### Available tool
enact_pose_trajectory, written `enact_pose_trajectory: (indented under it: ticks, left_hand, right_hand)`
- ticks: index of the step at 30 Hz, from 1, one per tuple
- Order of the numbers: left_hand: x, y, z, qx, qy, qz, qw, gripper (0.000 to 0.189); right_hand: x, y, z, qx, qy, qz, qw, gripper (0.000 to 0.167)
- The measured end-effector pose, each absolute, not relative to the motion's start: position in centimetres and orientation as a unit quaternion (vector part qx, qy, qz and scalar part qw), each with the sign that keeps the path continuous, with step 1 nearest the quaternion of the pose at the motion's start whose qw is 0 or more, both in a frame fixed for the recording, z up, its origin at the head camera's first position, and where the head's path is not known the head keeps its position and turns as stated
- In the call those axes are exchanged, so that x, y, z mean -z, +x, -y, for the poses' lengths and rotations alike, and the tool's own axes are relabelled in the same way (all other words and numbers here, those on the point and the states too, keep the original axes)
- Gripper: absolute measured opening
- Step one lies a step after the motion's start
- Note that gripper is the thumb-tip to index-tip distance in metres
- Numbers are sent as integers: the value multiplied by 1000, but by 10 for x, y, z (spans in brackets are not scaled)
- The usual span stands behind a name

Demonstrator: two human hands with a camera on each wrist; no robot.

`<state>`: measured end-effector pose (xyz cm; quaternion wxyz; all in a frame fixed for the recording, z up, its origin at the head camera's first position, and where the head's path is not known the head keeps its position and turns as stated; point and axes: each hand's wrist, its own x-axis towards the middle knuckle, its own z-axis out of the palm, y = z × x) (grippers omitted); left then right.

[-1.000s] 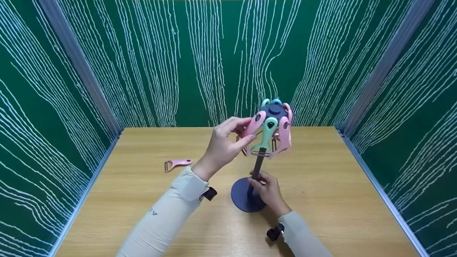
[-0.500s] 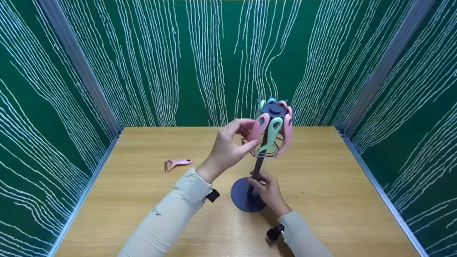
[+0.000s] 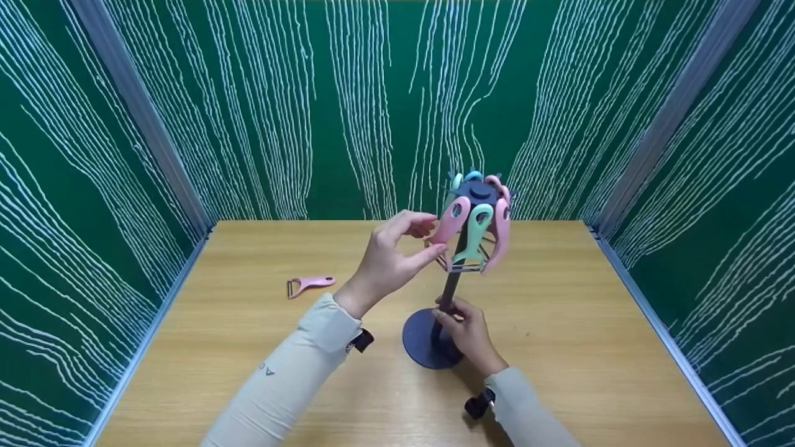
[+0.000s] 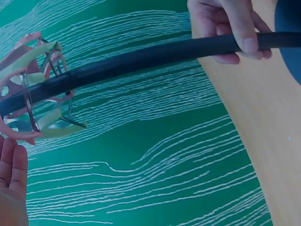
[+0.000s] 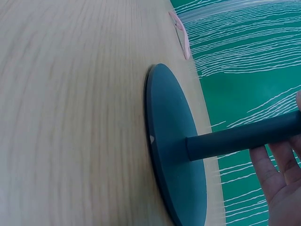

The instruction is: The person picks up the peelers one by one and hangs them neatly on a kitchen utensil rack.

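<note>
A dark stand (image 3: 451, 288) with a round base (image 3: 417, 338) stands upright on the table. Several peelers hang in a ring from its top, among them a pink peeler (image 3: 452, 220) on the left and a green peeler (image 3: 477, 230) at the front. My left hand (image 3: 397, 254) is beside the pink one, thumb near its lower end and fingers parted from the handle. In the left wrist view the fingers of that hand (image 4: 11, 181) look straight. Lower down, my right hand (image 3: 467, 329) grips the pole (image 5: 244, 139) just above the base.
Another pink peeler (image 3: 312, 283) lies on the wooden table (image 3: 248, 347), left of the stand. Green walls (image 3: 348, 112) with white wavy lines enclose the table at the back and both sides.
The ring of peelers has turned slightly, its front ones shifting right. My left hand moved right with the pink peeler, then drew back left and its fingers loosened. My right hand stayed put.
</note>
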<state>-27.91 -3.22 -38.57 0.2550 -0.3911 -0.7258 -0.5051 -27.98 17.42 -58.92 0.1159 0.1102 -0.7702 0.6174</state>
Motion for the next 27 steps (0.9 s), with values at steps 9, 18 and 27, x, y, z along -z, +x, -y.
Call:
enact_pose_trajectory:
  ticks: [9,18,27]
  left_hand:
    - [396,-285,50,496,-377,737,263,39]
    - [407,-285,68,495,-356,748,261,41]
    - [419,-290,91,492,-339,756,268,41]
  right_hand:
    - [589,-279,-175,-621,107,768,113,11]
    - [589,-280,-176,-609,105,779,105,9]
    - [590,-280,-176,-601,116,782,119,10]
